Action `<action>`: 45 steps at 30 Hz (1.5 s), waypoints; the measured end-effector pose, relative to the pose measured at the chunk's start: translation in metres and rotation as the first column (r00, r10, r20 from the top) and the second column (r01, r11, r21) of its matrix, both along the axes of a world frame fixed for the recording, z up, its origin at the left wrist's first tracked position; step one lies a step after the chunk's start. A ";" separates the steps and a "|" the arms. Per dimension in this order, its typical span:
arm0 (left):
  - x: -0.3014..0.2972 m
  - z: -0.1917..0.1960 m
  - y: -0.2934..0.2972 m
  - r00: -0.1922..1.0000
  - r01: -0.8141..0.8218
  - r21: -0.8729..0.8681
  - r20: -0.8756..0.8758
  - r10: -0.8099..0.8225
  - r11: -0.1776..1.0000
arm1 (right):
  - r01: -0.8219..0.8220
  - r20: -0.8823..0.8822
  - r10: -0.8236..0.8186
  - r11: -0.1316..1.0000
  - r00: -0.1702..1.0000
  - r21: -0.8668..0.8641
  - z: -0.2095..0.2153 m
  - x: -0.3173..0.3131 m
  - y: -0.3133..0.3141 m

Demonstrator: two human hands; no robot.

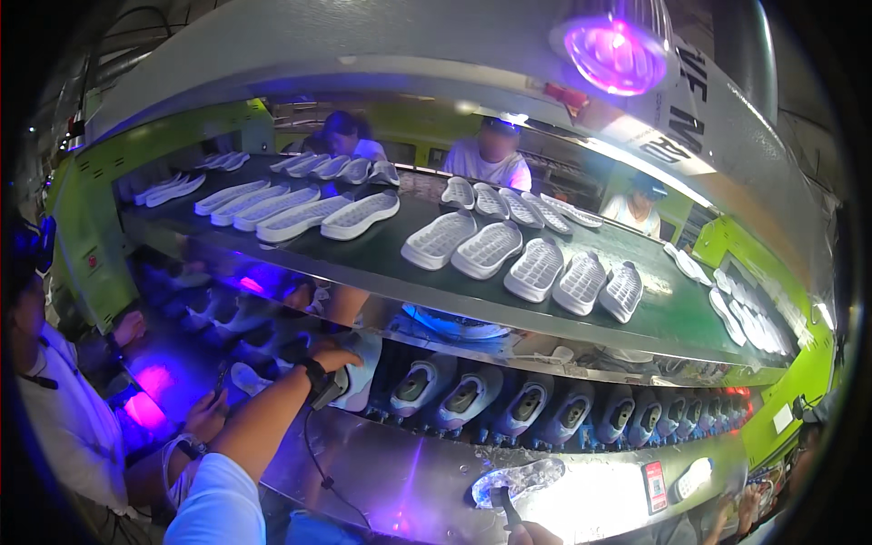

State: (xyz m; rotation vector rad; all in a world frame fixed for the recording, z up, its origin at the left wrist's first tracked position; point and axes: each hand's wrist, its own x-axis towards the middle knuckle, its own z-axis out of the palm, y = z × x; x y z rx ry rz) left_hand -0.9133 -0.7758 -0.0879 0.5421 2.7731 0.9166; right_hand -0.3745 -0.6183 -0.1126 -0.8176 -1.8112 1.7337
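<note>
- Desk (363,463): between the hands, cut off below.
- Shoe (361,374): against the left hand (332,357), partly hidden; fingers curled, grip unclear.
- Sole (531,477): just beyond the right hand (534,535), itself cut off, closed round a brush (511,514).

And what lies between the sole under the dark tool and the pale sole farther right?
A red-and-white card lies between them, closer to the pale sole; left of it, glare covers the metal ledge. The head view shows this.
</note>
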 end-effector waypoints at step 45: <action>0.325 -0.076 -0.154 0.654 0.596 0.101 -0.636 -0.409 0.796 | -0.322 0.026 0.324 0.944 0.946 -0.066 -0.092 -0.078 -0.101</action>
